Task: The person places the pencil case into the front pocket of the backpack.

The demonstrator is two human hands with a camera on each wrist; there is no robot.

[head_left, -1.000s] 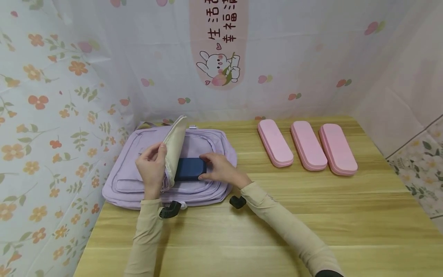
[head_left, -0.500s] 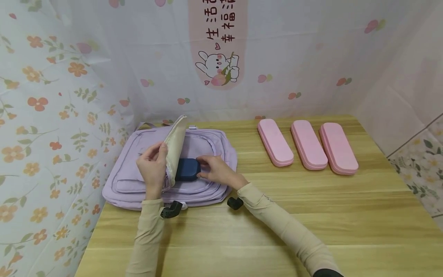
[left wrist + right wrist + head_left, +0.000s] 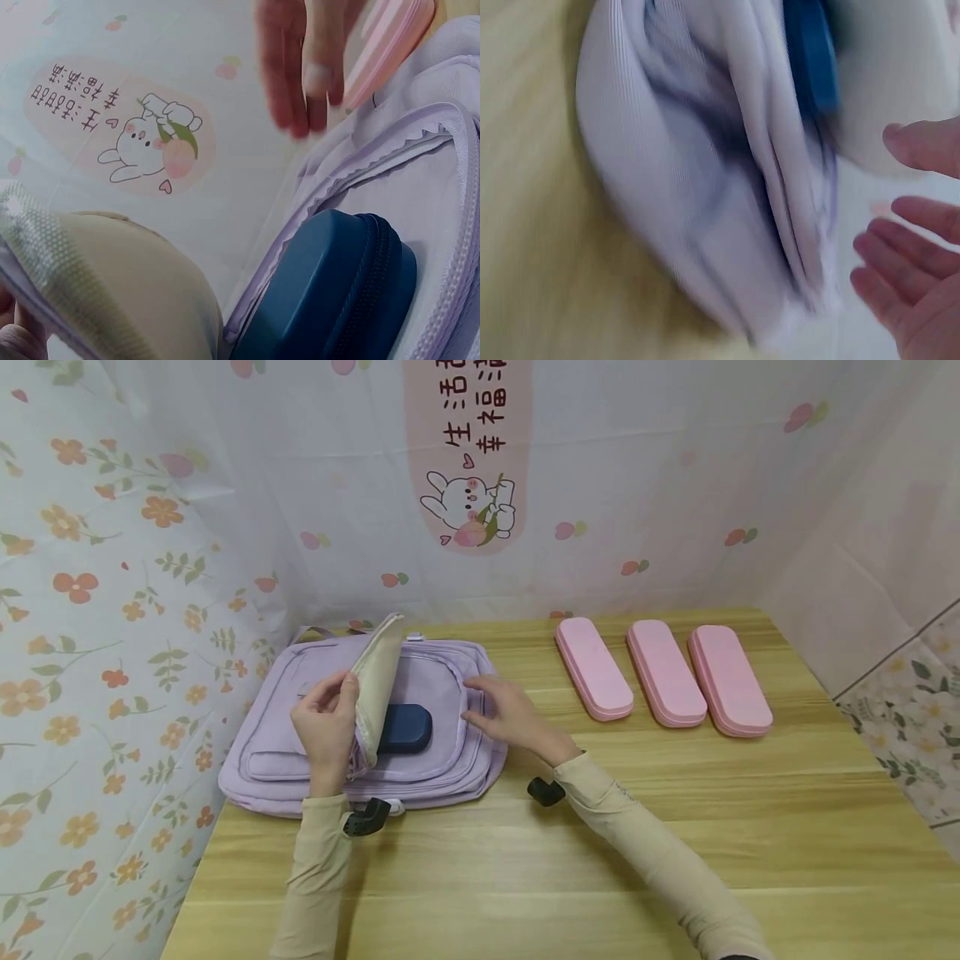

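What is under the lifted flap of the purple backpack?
A dark blue case lies in the open pocket, partly under the flap, which the left hand holds up. In the head view, only the case's right end shows; the flap hides the rest and anything deeper.

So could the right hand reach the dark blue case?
Likely yes: the right hand is empty, the end of the dark blue case facing it is uncovered, and the left hand holds the flap up.

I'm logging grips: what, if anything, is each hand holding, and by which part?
The left hand pinches the raised edge of the open flap on the lilac bag. The right hand holds nothing.
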